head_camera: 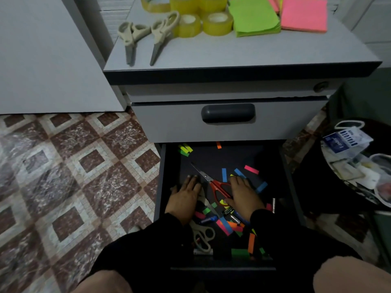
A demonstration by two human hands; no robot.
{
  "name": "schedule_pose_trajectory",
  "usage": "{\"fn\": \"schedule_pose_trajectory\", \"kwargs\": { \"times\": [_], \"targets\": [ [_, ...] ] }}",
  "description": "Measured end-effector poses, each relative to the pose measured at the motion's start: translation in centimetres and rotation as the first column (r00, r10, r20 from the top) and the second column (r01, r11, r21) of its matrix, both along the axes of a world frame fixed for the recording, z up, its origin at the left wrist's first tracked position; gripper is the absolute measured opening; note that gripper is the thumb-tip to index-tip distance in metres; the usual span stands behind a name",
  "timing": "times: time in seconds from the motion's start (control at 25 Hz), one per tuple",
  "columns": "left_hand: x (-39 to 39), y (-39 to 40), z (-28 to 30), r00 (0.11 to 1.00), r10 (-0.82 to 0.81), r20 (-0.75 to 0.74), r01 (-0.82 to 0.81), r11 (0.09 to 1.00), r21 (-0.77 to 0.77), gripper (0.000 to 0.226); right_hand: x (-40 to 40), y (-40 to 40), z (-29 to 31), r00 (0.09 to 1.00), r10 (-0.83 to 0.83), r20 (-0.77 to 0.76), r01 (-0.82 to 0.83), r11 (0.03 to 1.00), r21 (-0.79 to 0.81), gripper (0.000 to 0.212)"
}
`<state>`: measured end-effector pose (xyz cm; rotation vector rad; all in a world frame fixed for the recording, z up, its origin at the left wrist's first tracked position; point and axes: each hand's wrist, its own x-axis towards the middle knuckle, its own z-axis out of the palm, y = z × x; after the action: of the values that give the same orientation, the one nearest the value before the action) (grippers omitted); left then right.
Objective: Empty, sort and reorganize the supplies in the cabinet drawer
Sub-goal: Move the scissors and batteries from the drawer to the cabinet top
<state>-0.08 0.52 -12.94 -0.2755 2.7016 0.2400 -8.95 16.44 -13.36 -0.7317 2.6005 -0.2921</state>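
The bottom drawer (167, 187) of the grey cabinet stands pulled out, dark inside. Both my hands lie in it, palms down. My left hand (185, 196) rests flat on the drawer floor, fingers straight. My right hand (243, 194) lies over the red handles of the red scissors (219, 189), whose blades point up-left between my hands. Beige scissors (202, 235) lie below my left wrist. Several coloured paper flags (251, 169), a blue pen (208, 219) and batteries (229, 212) are scattered around.
On the cabinet top (232, 53) lie two beige scissors (131, 37), several yellow tape rolls (218, 23), and green (254, 17) and pink (303, 14) note pads. The middle drawer (228, 119) is shut. A bin of rubbish (359, 157) stands at the right. Tiled floor lies left.
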Motion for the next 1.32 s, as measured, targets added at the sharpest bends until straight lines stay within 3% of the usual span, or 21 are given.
{"fn": "schedule_pose_trajectory", "kwargs": {
  "times": [0.24,0.4,0.6,0.8,0.92,1.12,1.32],
  "targets": [
    [0.0,0.0,0.0,0.999,0.014,-0.035,-0.016,0.999,-0.045,0.05,-0.1,0.6,0.0,0.999,0.019,-0.033,-0.017,0.999,0.04,0.06],
    [0.2,-0.4,0.1,0.998,0.047,-0.029,-0.048,0.998,-0.033,0.064,-0.7,1.2,0.0,0.999,-0.027,-0.031,0.03,0.995,0.09,0.052],
    [0.5,-0.3,2.7,0.993,0.09,-0.076,-0.092,0.996,-0.022,0.046,-1.6,2.3,1.7,0.993,-0.093,0.071,0.081,0.983,0.163,0.057],
    [1.7,0.1,6.6,0.967,0.252,-0.046,-0.244,0.961,0.132,0.055,-0.5,3.5,6.4,0.986,-0.107,0.127,0.089,0.986,0.14,0.051],
    [3.2,0.0,9.0,0.956,0.291,-0.04,-0.283,0.948,0.144,0.062,1.2,3.7,9.6,0.99,-0.091,0.11,0.079,0.991,0.106,0.043],
    [5.4,0.0,14.3,0.939,0.323,-0.116,-0.301,0.938,0.172,0.052,3.9,3.8,15.7,0.999,-0.011,0.045,0.006,0.994,0.105,0.035],
    [7.6,-0.7,19.6,0.899,0.375,-0.225,-0.324,0.917,0.234,0.053,5.1,3.9,21.6,0.999,-0.004,-0.037,0.007,0.995,0.099,0.041]
  ]
}}
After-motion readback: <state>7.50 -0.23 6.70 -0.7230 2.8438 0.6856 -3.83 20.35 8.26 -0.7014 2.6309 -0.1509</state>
